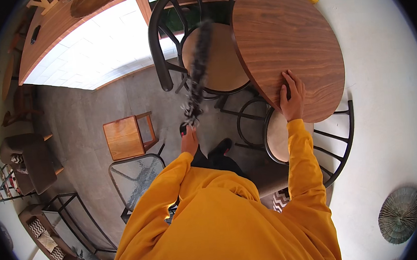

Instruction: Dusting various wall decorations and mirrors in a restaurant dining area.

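A dark grey fluffy duster point(199, 63) is gripped near its lower end by my left hand point(189, 140). Blurred, it extends upward in the view in front of a padded chair with a black curved frame point(161, 61). My right hand point(294, 95) rests on the near left part of the round wooden tabletop point(289, 41), its fingers slightly spread and holding nothing. Beneath my right forearm is a second padded chair point(278, 136), partly hidden by the arm and the tabletop.
A small wooden stool point(124, 137) and a glass-topped table point(135, 175) stand to the left. Beyond them are a dark armchair point(34, 160) and a black metal frame point(78, 218). A white-fronted counter point(93, 40) lies at the upper left; a white wall point(380, 92) runs along the right.
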Motion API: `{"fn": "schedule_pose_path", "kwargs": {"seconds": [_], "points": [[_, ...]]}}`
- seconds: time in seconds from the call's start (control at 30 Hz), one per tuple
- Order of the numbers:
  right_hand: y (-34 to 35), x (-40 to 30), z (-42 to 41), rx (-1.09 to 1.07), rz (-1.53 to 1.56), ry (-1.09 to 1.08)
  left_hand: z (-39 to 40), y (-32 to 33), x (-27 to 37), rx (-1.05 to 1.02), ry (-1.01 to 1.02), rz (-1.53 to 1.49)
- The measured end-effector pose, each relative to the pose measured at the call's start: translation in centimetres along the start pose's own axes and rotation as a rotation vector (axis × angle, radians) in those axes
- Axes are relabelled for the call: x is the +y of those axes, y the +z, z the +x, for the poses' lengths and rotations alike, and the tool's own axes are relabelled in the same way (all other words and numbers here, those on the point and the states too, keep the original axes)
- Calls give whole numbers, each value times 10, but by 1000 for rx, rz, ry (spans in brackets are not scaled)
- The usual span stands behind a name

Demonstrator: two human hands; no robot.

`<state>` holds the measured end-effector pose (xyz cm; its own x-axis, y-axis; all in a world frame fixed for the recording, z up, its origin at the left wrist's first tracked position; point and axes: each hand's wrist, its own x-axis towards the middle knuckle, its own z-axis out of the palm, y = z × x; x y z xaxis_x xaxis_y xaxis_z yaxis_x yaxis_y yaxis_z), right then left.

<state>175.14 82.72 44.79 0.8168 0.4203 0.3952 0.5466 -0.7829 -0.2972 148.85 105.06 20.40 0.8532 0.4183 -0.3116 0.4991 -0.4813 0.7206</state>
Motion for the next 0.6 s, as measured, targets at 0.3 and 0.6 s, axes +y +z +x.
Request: {"fn": "schedule_pose_path", "kwargs": {"seconds": [0.3,0.6], "points": [[-4,8,-1,74,61,-13,-11,-2,25,-340,134,49],[-3,11,-10,203,362,77,-67,-114,29,-165,123,8]]}}
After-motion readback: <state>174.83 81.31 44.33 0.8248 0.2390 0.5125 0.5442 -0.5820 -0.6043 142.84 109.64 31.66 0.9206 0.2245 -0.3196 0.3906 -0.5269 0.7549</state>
